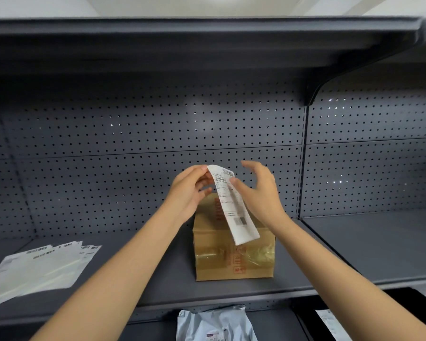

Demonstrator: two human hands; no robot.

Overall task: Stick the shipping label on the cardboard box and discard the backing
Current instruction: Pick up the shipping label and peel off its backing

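A brown cardboard box, taped with clear tape, stands on the grey shelf in front of me. Above it hangs a long white shipping label with barcodes, printed side toward me. My left hand pinches the label's top left corner between thumb and fingers. My right hand is at the label's right edge, thumb touching it near the top, the other fingers spread. The label's lower end dangles over the box top; I cannot tell whether the backing has come off.
A fanned pile of white label sheets lies on the shelf at the left. Pegboard forms the back wall, with another shelf overhead. Grey poly mailers lie on the lower shelf. A shelf divider stands to the right.
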